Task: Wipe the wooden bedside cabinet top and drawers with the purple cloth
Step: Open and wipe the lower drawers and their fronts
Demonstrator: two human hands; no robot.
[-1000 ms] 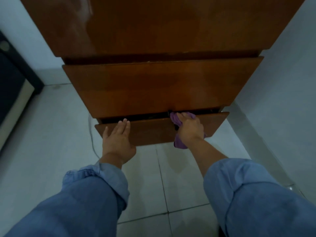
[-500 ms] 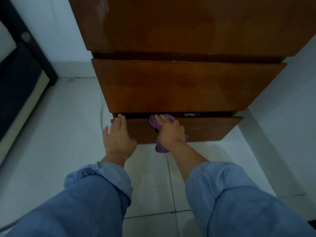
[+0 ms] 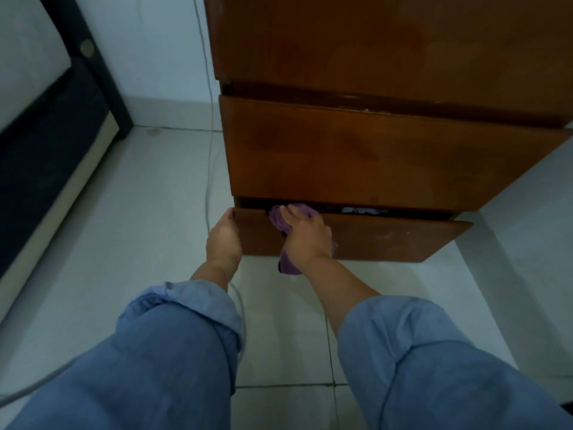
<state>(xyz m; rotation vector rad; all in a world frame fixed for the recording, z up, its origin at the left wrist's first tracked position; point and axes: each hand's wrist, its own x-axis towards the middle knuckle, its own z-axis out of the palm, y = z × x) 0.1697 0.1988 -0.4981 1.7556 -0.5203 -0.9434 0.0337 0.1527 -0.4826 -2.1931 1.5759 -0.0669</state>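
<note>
The wooden bedside cabinet (image 3: 372, 51) fills the upper right, seen from above. Its middle drawer (image 3: 356, 156) is closed and its bottom drawer (image 3: 387, 240) stands pulled out a little, with dark contents showing in the gap. My right hand (image 3: 305, 238) presses the purple cloth (image 3: 286, 262) against the left part of the bottom drawer's front and top edge. The cloth hangs below my palm. My left hand (image 3: 223, 240) grips the drawer's left end, fingers curled round the corner.
A grey cable (image 3: 208, 150) runs down the white wall and along the floor just left of the cabinet. A dark bed frame (image 3: 55, 144) stands at the far left. White floor tiles (image 3: 139, 228) lie between them. A white wall (image 3: 527, 243) closes the right side.
My right hand has slid the cloth leftward along the bottom drawer's top edge. My left hand has shifted from the drawer front to its left corner. My head has turned left.
</note>
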